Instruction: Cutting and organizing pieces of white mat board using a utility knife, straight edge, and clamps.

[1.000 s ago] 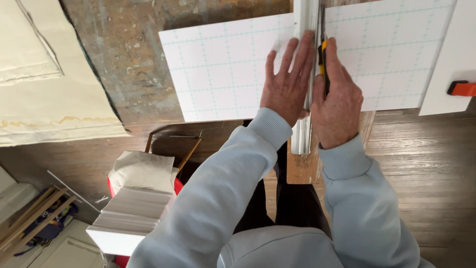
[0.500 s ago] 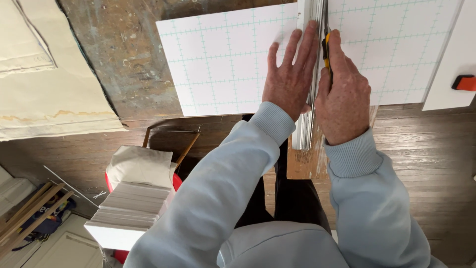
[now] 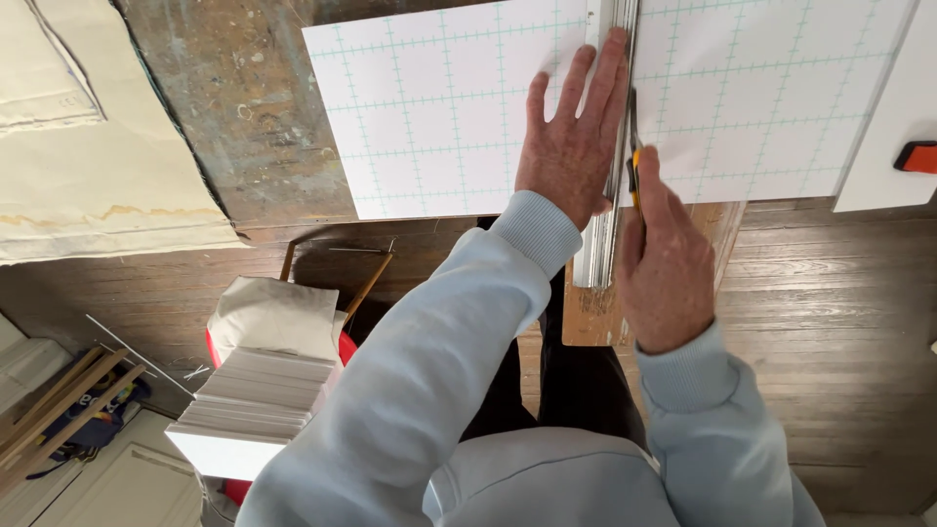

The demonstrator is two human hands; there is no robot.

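A white sheet with a pale green grid [image 3: 439, 117] lies on a worn, stained worktable [image 3: 234, 117]. A long metal straightedge [image 3: 607, 195] runs across it toward me and overhangs the table's edge. My left hand [image 3: 571, 137] lies flat on the sheet, fingers spread and pressed against the straightedge's left side. My right hand [image 3: 669, 263] is closed around a yellow-and-black utility knife [image 3: 634, 166], its tip against the straightedge's right side near the sheet's front edge. Both arms wear light blue sleeves.
Cream paper sheets [image 3: 88, 146] cover the table's left end. A stack of white boards [image 3: 249, 405] sits low at the left on a red stool. An orange object [image 3: 917, 156] lies at the right edge. A wooden block [image 3: 590, 317] hangs under the straightedge, above dark floorboards.
My right hand has drawn the knife back toward me along the straightedge, from beside the left hand's fingers to near the sheet's front edge. The left hand stays pressed in place.
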